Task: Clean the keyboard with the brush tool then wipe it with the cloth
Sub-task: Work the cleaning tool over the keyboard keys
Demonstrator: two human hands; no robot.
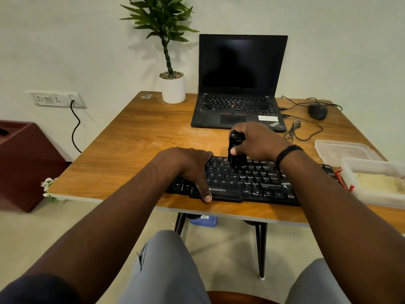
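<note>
Setting: wooden tabletop (135,132) against a pale wall, laptop (240,84) and potted plant (173,84) at the back.
Keyboard: black keyboard (252,181) at the near edge, partly under both hands.
Left hand: left hand (186,165) rests on the keyboard's left half with fingers spread, steadying it.
Right hand: right hand (256,141) grips the black brush tool (235,148) upright, its lower end on the top key rows.
Advice: short strokes along the rows seem best, the keyboard held firm.
Cloth: none identifiable.
</note>
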